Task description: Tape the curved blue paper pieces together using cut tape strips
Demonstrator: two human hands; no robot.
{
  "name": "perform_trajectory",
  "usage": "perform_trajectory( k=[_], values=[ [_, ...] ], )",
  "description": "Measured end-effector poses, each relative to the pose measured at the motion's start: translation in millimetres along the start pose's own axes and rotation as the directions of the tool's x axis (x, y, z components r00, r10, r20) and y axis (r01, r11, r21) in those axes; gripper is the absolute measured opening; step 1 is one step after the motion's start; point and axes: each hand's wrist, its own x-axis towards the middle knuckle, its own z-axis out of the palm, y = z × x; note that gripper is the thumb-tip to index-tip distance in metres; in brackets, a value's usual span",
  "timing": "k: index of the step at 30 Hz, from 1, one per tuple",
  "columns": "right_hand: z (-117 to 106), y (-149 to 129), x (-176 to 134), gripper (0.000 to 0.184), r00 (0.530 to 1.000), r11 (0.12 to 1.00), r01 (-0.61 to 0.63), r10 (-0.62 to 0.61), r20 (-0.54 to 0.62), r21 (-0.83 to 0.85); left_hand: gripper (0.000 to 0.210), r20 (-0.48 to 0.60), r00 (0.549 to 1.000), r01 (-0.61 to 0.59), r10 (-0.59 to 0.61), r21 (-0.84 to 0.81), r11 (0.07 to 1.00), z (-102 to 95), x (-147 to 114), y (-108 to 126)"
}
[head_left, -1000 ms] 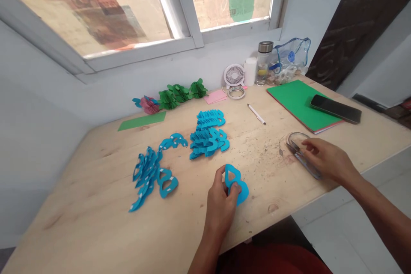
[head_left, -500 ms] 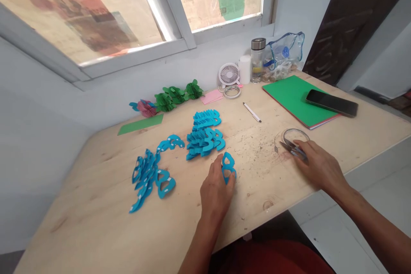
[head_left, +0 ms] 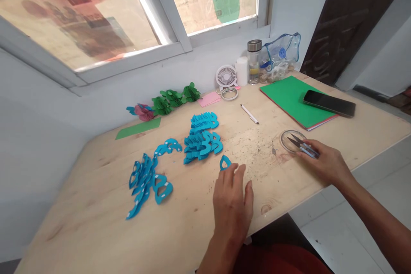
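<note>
My left hand is open, fingers apart and thumb held out, over the near part of a blue paper cut-out. Only the cut-out's far loop shows; the rest is hidden under the fingers. On the right, my right hand is closed around a pair of thread snips. The blades are spread and point over a tape roll lying flat. Stacked blue cut-outs lie beyond my left hand. Farther left is a heap of blue cut-outs with small white patches.
At the back stand a fan, a white cylinder, a glass bottle and a clear bag. A pen, green sheets with a phone, and green paper flowers lie on the table.
My left hand has let go of the blue cut-out and moved right and nearer, its fingers spreading. My right hand has drawn the snips slightly right, showing more of the tape roll.
</note>
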Motion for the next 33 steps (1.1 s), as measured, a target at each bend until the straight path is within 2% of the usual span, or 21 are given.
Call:
perform_trajectory(
  k=[3,7,10,13,15,16,18,20,21,23,25,27,30,33],
  values=[
    [0,-1,1,0.029,0.996,0.996,0.056,-0.051,0.070,-0.075,0.032,0.077,0.997,0.013,-0.005,-0.112,0.994,3.2,-6,11],
    [0,-1,2,0.021,0.987,0.966,0.114,-0.083,0.140,-0.233,0.030,0.145,0.988,0.088,-0.051,-0.265,0.960,3.1,-10,17],
    [2,-3,0,0.020,0.988,0.947,0.125,-0.091,0.127,-0.297,0.029,0.176,0.977,0.181,-0.118,-0.401,0.898,0.3,-11,19],
    [0,-12,-7,0.020,0.991,0.957,0.128,-0.114,0.070,-0.259,0.027,0.240,0.949,0.304,-0.207,-0.512,0.803,-1.9,-12,19],
    [-6,-25,-16,0.021,0.989,0.978,0.145,-0.142,0.033,-0.150,0.023,0.322,0.904,0.423,-0.282,-0.579,0.697,-1.6,-12,20],
    [-10,-34,-21,0.022,0.988,0.986,0.154,-0.152,0.026,-0.070,0.021,0.370,0.871,0.490,-0.323,-0.618,0.614,-0.8,-12,20],
    [-17,-54,-34,0.023,0.988,0.982,0.144,-0.150,0.039,0.122,0.020,0.481,0.783,0.615,-0.394,-0.693,0.376,1.5,-9,22],
    [-21,-73,-48,0.021,0.991,0.939,0.102,-0.124,0.047,0.328,0.026,0.604,0.691,0.684,-0.398,-0.724,0.088,3.9,-7,24],
    [-21,-82,-55,0.020,0.992,0.901,0.076,-0.110,0.057,0.426,0.031,0.659,0.656,0.695,-0.367,-0.718,-0.046,4.8,-5,25],
    [-16,-96,-68,0.019,0.992,0.793,0.005,-0.081,0.098,0.609,0.040,0.732,0.628,0.680,-0.265,-0.682,-0.270,5.7,-1,28],
    [-7,-107,-81,0.019,0.987,0.621,-0.085,-0.057,0.153,0.780,0.045,0.748,0.634,0.617,-0.197,-0.643,-0.455,5.1,2,30],
    [2,-117,-91,0.022,0.979,0.386,-0.176,-0.031,0.204,0.906,0.047,0.734,0.657,0.524,-0.170,-0.607,-0.597,2.6,5,30],
    [8,-130,-99,0.029,0.961,0.073,-0.275,-0.023,0.277,0.959,0.043,0.696,0.704,0.433,-0.139,-0.576,-0.694,-4.5,6,27],
    [5,-137,-99,0.039,0.935,-0.120,-0.353,-0.020,0.353,0.928,0.038,0.675,0.717,0.388,-0.174,-0.594,-0.705,-13.1,4,25]
  ],
)
